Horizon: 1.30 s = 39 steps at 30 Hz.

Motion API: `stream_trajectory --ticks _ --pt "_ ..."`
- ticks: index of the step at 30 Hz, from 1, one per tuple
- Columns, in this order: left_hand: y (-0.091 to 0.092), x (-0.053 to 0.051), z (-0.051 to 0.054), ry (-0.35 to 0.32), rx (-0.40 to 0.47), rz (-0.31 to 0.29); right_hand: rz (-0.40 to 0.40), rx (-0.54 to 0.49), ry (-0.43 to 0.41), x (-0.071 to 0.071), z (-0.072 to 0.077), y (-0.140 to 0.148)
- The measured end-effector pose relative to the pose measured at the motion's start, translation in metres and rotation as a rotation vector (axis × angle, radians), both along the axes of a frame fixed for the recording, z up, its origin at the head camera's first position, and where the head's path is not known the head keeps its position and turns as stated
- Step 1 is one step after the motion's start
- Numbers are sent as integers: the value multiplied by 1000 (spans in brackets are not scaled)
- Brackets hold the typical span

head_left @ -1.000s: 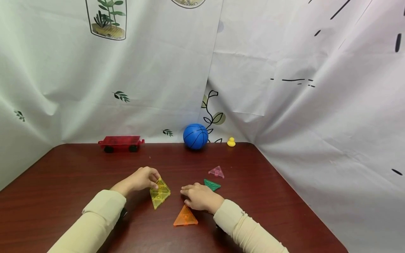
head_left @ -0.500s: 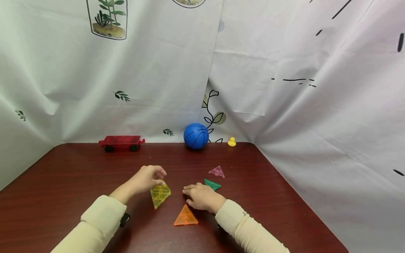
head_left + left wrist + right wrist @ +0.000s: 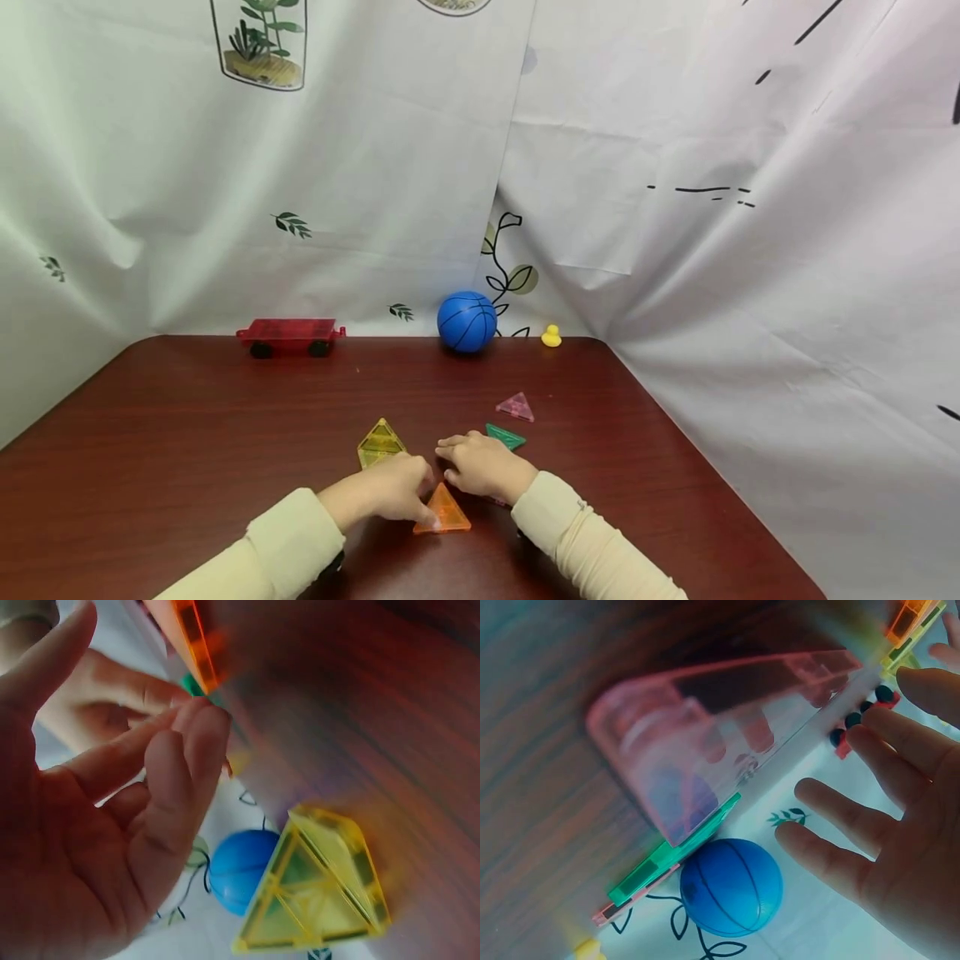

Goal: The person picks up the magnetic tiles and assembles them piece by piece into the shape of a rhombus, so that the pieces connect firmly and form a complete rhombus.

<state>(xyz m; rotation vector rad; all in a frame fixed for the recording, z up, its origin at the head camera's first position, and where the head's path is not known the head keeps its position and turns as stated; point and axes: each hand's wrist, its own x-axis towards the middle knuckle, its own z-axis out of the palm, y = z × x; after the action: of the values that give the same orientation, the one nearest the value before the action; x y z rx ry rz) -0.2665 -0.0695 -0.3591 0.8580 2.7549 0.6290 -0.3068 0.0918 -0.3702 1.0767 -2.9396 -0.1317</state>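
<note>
In the head view my left hand point(image 3: 390, 487) reaches over the table at the orange triangular magnetic tile point(image 3: 447, 511). Its thumb lies at that tile's left corner, and the left wrist view shows the fingers loosely bent with nothing between them. Partly behind this hand are the joined yellow magnetic tiles point(image 3: 381, 442), seen angled against each other in the left wrist view. My right hand point(image 3: 480, 465) hovers or rests low beside the green triangular tile point(image 3: 506, 436); its fingers are spread and hold nothing. A pink tile point(image 3: 705, 735) lies near that hand, mostly hidden in the head view.
Another pink triangular tile point(image 3: 516, 407) lies beyond the green one. Along the back edge stand a red toy wagon base point(image 3: 291, 331), a blue ball point(image 3: 467, 321) and a yellow toy duck point(image 3: 551, 336). A pale printed cloth point(image 3: 360, 167) hangs behind the table point(image 3: 187, 417).
My left hand has let go of the yellow tiles and moved right and nearer, to the orange tile. The yellow tiles stay in place. My right hand has barely moved.
</note>
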Motion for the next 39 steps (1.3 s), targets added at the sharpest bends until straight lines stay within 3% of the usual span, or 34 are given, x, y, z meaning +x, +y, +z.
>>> stream_trajectory --ticks 7,12,19,23,26,29,35,39 --pt "16 2 -4 71 -181 14 -4 0 1 -5 1 -4" --pt "22 4 -6 103 -207 28 2 -14 -5 -6 5 -9" --pt "19 7 -8 89 -154 65 24 -49 22 -11 3 -15" --pt "11 10 -8 46 -25 72 -5 -44 17 -11 5 -20" --pt "1 12 -6 -38 102 52 -2 -37 20 -12 4 -24" --pt "-12 14 -3 -77 165 20 12 -26 34 -10 4 -29" --pt "-44 13 9 26 163 10 2 -37 85 -11 1 -38" --pt "-64 10 16 31 204 58 -20 -59 104 -14 1 -43"
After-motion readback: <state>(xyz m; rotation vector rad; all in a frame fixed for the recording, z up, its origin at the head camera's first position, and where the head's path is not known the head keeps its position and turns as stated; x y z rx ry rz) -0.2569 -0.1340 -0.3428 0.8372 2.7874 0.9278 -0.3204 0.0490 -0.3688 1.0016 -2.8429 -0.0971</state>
